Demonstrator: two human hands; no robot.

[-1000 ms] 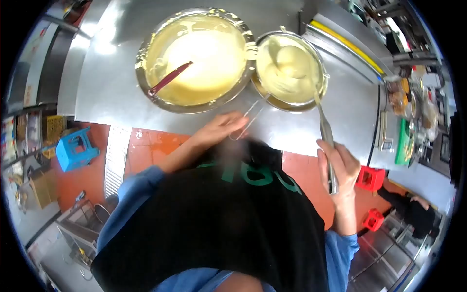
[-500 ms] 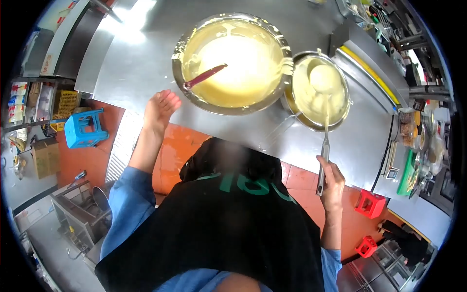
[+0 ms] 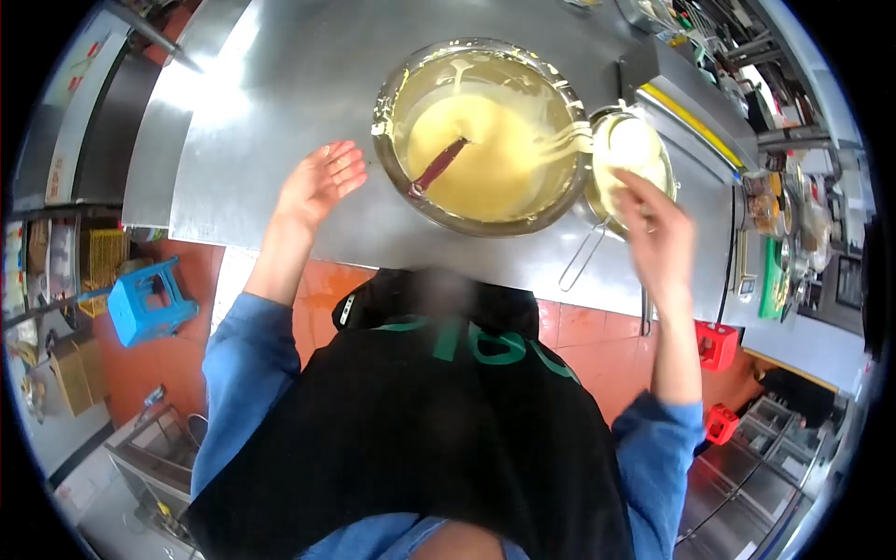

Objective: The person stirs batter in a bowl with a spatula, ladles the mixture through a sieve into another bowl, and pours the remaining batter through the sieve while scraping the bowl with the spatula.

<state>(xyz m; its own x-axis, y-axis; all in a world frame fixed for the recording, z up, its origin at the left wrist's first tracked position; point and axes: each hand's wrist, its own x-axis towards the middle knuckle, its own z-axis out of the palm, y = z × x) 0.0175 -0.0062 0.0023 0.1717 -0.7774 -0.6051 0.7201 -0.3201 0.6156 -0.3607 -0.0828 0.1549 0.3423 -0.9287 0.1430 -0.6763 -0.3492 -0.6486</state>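
A large steel bowl [image 3: 395, 173] of pale yellow batter stands on the steel table, a dark red handled tool [image 3: 439, 166] leaning in it. Right beside it is a smaller strainer [image 3: 653, 154] with batter, over a container, its wire handle [image 3: 583, 259] pointing toward me. My left hand [image 3: 322, 182] is left of the large bowl, palm up, fingers apart, holding nothing. Over the strainer's near right side hovers my right hand [image 3: 658, 229], slightly blurred, its fingers partly spread. The ladle's handle [image 3: 646, 313] shows below it, mostly hidden by the hand and wrist.
The steel table [image 3: 280, 112] stretches under the bowls. A steel unit with a yellow strip [image 3: 691, 121] stands at the back right. A blue stool [image 3: 149, 299] is on the floor at left, red stools [image 3: 716, 345] at right. Part of another person [image 3: 793, 397] shows at far right.
My left hand has moved from near the strainer's wire handle to left of the large bowl. My right hand has let go of the ladle and moved up over the strainer. The view has shifted.
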